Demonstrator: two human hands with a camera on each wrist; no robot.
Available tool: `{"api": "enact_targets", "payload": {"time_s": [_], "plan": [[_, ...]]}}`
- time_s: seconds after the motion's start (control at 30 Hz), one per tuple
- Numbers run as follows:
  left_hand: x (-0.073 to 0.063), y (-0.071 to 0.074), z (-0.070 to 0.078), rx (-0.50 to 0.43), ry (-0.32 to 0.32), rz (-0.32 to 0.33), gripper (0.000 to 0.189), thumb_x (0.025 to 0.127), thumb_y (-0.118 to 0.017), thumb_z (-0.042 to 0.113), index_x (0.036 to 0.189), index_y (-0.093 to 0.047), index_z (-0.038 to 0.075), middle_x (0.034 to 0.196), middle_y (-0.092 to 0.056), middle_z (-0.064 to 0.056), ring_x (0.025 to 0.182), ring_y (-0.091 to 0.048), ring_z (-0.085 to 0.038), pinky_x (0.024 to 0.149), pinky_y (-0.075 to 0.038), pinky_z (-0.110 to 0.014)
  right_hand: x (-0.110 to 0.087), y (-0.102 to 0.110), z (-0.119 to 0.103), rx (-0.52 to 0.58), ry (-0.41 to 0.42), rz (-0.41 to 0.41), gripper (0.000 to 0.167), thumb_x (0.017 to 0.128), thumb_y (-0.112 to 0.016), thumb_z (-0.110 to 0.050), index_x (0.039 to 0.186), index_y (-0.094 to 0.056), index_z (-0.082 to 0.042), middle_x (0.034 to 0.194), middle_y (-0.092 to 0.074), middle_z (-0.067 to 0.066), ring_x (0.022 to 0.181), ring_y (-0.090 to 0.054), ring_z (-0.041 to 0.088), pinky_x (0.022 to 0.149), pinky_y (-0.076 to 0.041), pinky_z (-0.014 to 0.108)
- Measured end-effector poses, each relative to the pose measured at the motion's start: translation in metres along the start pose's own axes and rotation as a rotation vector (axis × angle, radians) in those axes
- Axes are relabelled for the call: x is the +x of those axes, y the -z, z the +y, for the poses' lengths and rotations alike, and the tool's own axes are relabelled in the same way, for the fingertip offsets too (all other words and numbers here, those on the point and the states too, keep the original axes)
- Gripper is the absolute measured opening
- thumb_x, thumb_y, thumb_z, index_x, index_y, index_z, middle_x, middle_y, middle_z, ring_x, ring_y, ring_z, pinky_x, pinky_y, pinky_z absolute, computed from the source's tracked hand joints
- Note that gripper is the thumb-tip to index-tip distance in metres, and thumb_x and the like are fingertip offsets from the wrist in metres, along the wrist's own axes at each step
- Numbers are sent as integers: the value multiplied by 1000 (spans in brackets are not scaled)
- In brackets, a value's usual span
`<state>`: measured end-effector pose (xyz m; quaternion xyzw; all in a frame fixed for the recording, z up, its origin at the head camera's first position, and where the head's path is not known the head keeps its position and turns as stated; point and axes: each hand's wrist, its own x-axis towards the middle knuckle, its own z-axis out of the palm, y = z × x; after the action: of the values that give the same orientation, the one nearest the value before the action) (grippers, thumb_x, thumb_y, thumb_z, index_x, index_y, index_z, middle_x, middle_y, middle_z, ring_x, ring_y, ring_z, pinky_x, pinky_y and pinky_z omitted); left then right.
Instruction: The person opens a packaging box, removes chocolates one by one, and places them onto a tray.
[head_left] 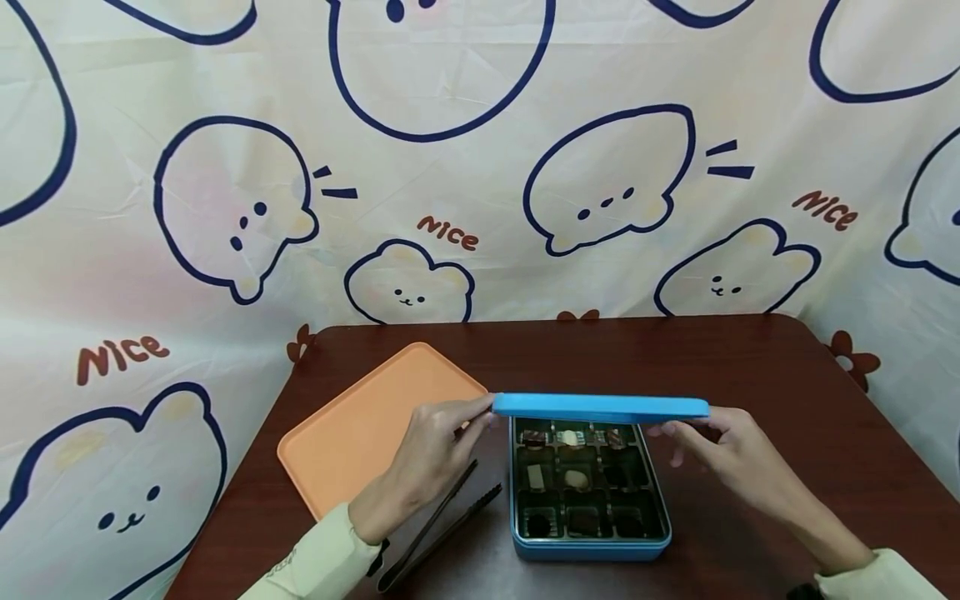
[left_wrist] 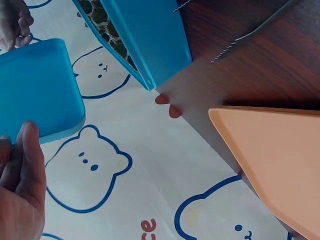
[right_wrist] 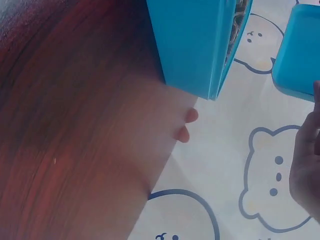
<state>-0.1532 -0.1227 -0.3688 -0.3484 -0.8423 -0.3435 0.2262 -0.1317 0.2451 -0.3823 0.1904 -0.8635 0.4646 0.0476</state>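
A blue lid (head_left: 600, 407) is raised above the back of a blue tin box (head_left: 592, 552), and both hands hold it by its short ends. My left hand (head_left: 426, 446) pinches the left end between thumb and fingers. At the right end, my right hand (head_left: 742, 454) grips the edge, some of its fingers hidden under the lid. Inside the box is a divided insert with chocolates (head_left: 576, 479) in its compartments, some dark and some pale. The left wrist view shows the lid (left_wrist: 37, 90) standing apart from the box (left_wrist: 145, 40).
An orange tray (head_left: 375, 425) lies at the left of the brown table (head_left: 750, 367). Black tongs (head_left: 431, 533) with serrated tips lie between the tray and the box, close under my left forearm. Behind the table hangs a pale cloth (head_left: 495, 192) printed with cartoon bears.
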Motion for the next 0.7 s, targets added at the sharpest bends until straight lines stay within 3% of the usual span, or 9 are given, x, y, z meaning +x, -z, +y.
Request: {"api": "enact_targets", "payload": {"time_s": [0.1, 0.2, 0.5, 0.7], "plan": [[2, 1, 2, -22, 29, -5, 30, 94, -69, 10, 123, -71, 7, 88, -77, 0, 75, -69, -1, 51, -42, -11, 0, 0, -2, -17, 8, 18, 20, 102, -55, -13, 107, -75, -8, 82, -73, -5, 65, -63, 14, 48, -47, 29], [4, 3, 4, -21, 71, -4, 29, 94, -68, 12, 123, -71, 8, 88, -77, 0, 73, -70, -3, 56, -48, -14, 1, 1, -4, -15, 33, 32, 20, 102, -56, -9, 109, -74, -7, 84, -73, -4, 66, -64, 15, 49, -48, 29], [9, 3, 6, -48, 167, 16, 24, 95, -69, 12, 116, -74, 3, 87, -76, -4, 70, -70, -11, 59, -52, -17, 3, 2, -4, 3, 22, 65, 20, 101, -58, -11, 113, -72, -4, 85, -73, -1, 69, -66, 15, 51, -50, 30], [11, 0, 7, -130, 226, 31, 21, 94, -69, 15, 110, -76, 2, 91, -71, -2, 76, -64, -9, 59, -53, -21, 6, 1, -3, 1, -2, 105, 22, 102, -58, -16, 115, -72, -5, 99, -70, 1, 75, -67, 17, 61, -56, 32]]}}
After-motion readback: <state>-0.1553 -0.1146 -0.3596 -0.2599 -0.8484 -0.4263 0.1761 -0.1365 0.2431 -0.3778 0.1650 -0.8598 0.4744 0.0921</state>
